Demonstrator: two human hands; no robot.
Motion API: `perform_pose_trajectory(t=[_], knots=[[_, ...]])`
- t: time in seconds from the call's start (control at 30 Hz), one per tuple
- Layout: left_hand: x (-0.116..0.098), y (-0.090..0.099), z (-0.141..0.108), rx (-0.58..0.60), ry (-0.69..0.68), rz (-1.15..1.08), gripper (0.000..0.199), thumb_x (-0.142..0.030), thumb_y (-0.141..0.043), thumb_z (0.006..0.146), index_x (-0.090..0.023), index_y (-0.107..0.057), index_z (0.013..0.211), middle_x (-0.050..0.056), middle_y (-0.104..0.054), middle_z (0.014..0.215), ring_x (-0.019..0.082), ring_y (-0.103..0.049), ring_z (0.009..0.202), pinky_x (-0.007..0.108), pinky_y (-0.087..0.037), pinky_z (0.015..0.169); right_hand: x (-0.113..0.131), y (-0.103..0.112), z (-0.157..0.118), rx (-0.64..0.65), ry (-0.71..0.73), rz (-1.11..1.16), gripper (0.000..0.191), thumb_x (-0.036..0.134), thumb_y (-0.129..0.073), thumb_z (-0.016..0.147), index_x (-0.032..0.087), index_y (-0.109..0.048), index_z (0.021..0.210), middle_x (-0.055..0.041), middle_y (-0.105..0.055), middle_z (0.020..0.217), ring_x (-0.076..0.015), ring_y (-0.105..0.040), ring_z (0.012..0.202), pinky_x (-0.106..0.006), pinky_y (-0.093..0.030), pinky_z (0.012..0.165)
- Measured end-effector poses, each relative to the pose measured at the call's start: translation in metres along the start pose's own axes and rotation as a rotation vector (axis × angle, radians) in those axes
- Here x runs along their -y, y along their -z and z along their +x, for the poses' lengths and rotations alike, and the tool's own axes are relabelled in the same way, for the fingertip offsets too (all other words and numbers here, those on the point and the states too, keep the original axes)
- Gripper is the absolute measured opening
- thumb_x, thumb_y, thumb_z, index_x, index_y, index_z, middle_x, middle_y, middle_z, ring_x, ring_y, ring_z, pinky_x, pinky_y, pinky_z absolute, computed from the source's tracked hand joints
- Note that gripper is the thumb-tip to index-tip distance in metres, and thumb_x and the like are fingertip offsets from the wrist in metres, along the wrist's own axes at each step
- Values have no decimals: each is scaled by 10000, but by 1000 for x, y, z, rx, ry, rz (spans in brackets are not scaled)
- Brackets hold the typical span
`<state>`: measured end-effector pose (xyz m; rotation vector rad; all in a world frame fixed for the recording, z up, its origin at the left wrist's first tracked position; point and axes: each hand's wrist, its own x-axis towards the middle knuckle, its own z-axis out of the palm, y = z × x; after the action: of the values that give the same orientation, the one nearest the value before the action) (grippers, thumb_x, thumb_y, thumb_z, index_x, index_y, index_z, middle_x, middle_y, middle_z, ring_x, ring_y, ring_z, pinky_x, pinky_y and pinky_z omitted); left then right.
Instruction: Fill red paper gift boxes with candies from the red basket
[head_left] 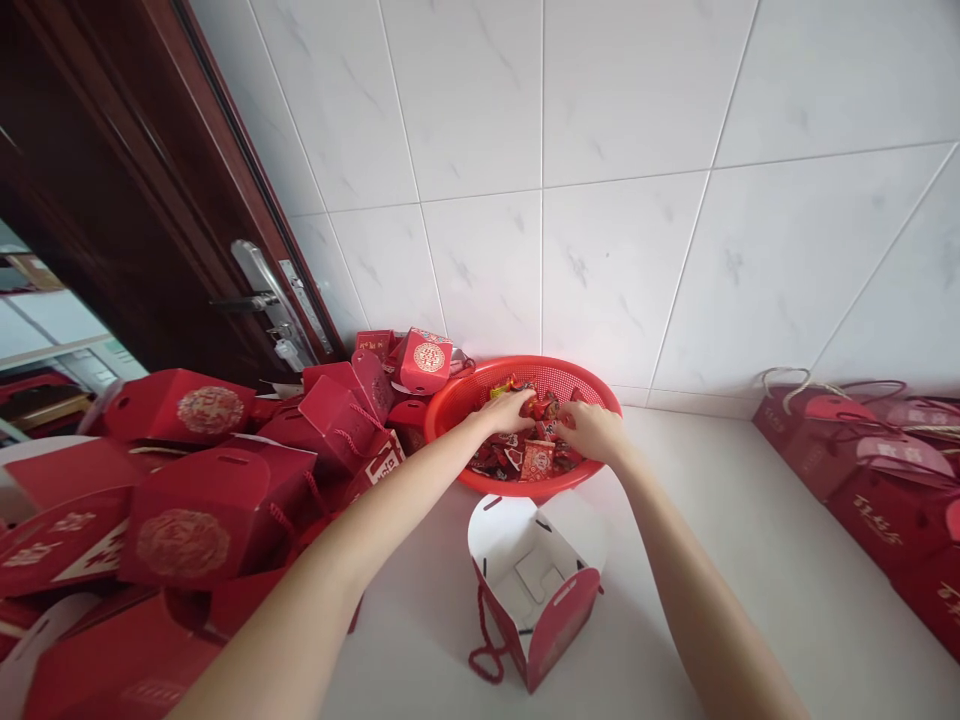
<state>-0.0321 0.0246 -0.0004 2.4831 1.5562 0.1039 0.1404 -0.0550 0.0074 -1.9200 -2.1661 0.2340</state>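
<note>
Both hands reach into a red plastic basket (450,472) that holds many small wrapped sweets (538,460). My left hand (510,411) lies over the sweets on the left side, its fingers bent down among them; what they hold, if anything, is hidden. At the right side of the heap is my right hand (592,431), its fingers closed at the wrappers, with the held item too small to name. In front of the basket an open red box (559,625) with a white inside stands on the white surface, with nothing inside it and a red cord at its left.
Red boxes (184,530) are piled at the left, some smaller ones (424,360) beside the basket. Red gift bags (832,460) line the right edge. A tiled wall (615,120) rises behind, and a dark door (150,150) with a metal handle is at upper left.
</note>
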Motion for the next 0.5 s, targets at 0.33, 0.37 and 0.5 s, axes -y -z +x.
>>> perform_pose_trajectory(t=[0.33, 0.37, 0.5], knots=[[7, -2, 9, -101, -5, -46, 324, -57, -557, 802, -210, -800, 951, 54, -795, 983, 242, -726, 990, 311, -533, 913, 1, 1, -1, 5, 3, 0, 265, 362, -522, 964, 248, -680, 1144, -90, -735, 1089, -272, -681, 1008, -313, -426, 706], [7, 0, 10, -128, 9, -54, 342, -44, -547, 796, -205, -804, 953, 59, -795, 999, 241, -724, 1003, 305, -530, 915, 1, 1, -1, 5, 3, 2, 259, 363, -523, 965, 244, -679, 1133, -90, -736, 1088, -275, -679, 1015, -315, -424, 706], [6, 7, 10, -231, 66, -75, 323, -74, -526, 828, -208, -800, 935, 62, -790, 1030, 231, -714, 1016, 296, -514, 919, 1, 1, 0, 5, 7, 3, 230, 365, -523, 972, 224, -674, 1074, -92, -739, 1067, -274, -677, 1012, -319, -419, 696]])
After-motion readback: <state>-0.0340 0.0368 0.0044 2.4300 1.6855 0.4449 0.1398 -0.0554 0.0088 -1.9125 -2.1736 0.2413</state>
